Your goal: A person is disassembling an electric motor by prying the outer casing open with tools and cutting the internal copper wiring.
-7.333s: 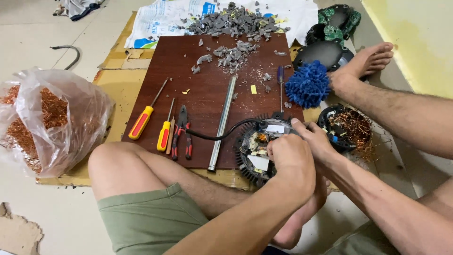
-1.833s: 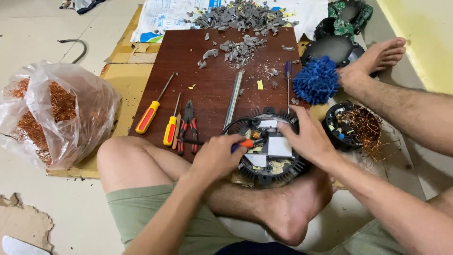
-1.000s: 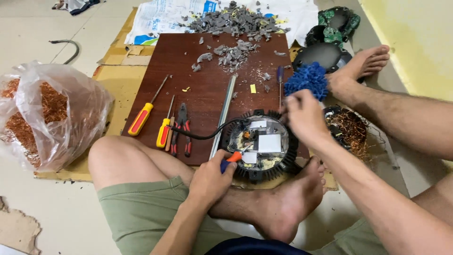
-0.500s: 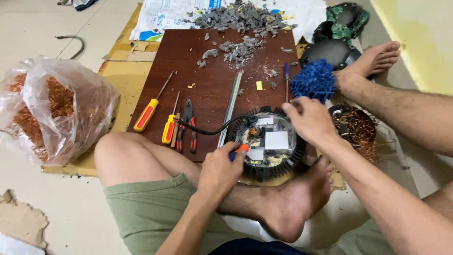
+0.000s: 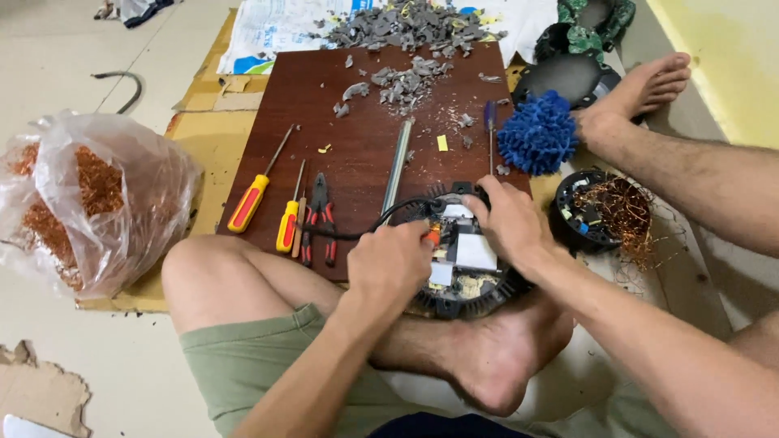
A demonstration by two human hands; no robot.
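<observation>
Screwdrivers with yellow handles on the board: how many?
2: the larger yellow-handled screwdriver lies leftmost; the smaller one beside it, next to the red-handled pliers. Hands may hide others.

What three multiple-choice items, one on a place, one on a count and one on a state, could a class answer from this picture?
1. Where does the blue tuft lie?
A. at the board's right edge
B. inside the bag
C. on the knee

2. How many yellow-handled screwdrivers lie on the brown board?
A. one
B. two
C. four

3. What does the left hand do?
A. lies open and flat
B. grips an orange-handled tool
C. holds the pliers

Key: 1 A, it sits beside the board; 2 B, a long screwdriver and a short one; 3 B, fingers curl around the handle over the round black unit.
</observation>
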